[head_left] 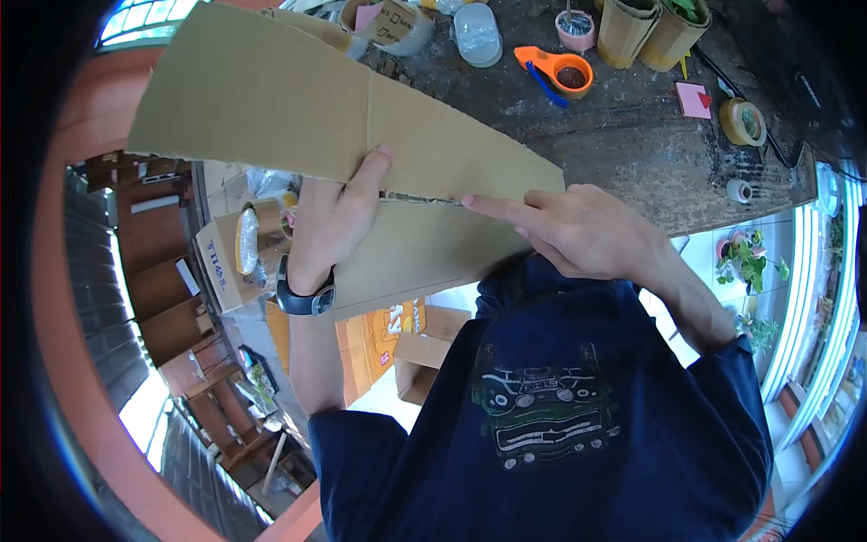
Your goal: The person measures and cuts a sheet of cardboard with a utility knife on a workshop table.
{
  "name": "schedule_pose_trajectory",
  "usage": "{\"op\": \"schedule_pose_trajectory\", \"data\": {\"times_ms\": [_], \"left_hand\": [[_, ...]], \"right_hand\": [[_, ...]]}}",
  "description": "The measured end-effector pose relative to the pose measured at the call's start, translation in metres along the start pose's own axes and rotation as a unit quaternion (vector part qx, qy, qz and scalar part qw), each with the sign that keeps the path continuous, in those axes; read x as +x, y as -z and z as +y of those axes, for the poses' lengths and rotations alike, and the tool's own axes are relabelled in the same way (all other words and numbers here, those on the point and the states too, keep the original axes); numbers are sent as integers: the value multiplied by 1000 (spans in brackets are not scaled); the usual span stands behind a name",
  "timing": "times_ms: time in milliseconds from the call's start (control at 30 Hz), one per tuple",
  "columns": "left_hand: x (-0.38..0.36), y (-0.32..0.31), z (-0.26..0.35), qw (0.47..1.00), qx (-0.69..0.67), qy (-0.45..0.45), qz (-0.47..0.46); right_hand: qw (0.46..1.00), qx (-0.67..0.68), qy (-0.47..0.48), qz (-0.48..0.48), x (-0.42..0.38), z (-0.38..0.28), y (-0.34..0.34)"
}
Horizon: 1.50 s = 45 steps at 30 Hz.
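A large sheet of brown cardboard (pixel 262 90) spans the space before me, its far part over the table. A ragged slit or torn edge runs across it, with another cardboard flap (pixel 424 239) on the near side. My left hand (pixel 348 212), with a dark watch on the wrist, grips the cardboard at the slit's left end; its thumb lies on top and the other fingers are hidden. My right hand (pixel 587 226) has its index finger stretched out, the tip at the slit's right end. Its other fingers are partly bent over the cardboard, holding nothing I can see.
On the worn dark table (pixel 623 154) are an orange tape dispenser (pixel 560 70), a blue pen-like item (pixel 546 86), a clear plastic container (pixel 477 36), a tape roll (pixel 742 121) and pink notes (pixel 693 99). Cardboard boxes (pixel 420 361) stand below; potted plants (pixel 745 257) are at right.
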<state>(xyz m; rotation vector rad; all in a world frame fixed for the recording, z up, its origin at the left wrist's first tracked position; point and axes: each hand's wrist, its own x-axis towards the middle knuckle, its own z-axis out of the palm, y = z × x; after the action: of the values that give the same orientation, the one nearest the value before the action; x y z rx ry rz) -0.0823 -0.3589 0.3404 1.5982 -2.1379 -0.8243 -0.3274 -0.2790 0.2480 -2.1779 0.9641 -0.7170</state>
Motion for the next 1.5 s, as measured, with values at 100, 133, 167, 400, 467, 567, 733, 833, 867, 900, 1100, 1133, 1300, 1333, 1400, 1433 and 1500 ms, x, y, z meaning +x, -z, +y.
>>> {"op": "schedule_pose_trajectory", "data": {"times_ms": [100,133,167,400,467,567,733,833,867,900,1100,1133,1300,1333,1400,1433,1500], "left_hand": [[-1,1,7,999,16,33,1],[-2,1,8,1000,10,23,3],[-3,0,8,1000,5,12,4],[-2,0,10,999,-6,45,6],[-5,-7,10,1000,-20,13,8],[2,-3,1,1000,-15,-25,1],[3,-3,-6,1000,-29,0,11],[2,-3,-2,997,-69,32,18],[2,-1,-6,997,-65,40,16],[4,1,-9,997,-62,43,18],[2,0,-6,996,-67,61,12],[1,1,-6,996,-66,57,6],[3,1,-8,995,-80,63,-6],[4,1,-8,995,-77,66,-5],[5,2,-8,995,-72,71,-4],[5,2,-8,995,-74,70,0],[4,1,-7,995,-77,67,8]], "right_hand": [[997,-17,-47,-54,-3,-14,19],[998,-31,-40,-43,-2,-16,18],[998,-45,-34,-32,0,-17,15],[982,-133,-102,-89,3,-55,27],[983,-134,-95,-84,10,-50,16],[980,-136,-114,-95,6,-51,19],[971,-121,-112,-171,-1,-46,12],[971,-146,-113,-154,-10,-55,16],[966,-153,-130,-162,-12,-61,26],[961,-165,-146,-165,-12,-62,33],[983,-118,-118,-76,-5,-43,25],[984,-116,-113,-77,-4,-40,23],[986,-101,-103,-79,0,-29,22],[988,-96,-99,-75,-1,-29,21],[990,-87,-89,-68,-1,-28,20],[989,-89,-92,-70,-1,-28,19],[988,-94,-99,-74,0,-27,19]]}}
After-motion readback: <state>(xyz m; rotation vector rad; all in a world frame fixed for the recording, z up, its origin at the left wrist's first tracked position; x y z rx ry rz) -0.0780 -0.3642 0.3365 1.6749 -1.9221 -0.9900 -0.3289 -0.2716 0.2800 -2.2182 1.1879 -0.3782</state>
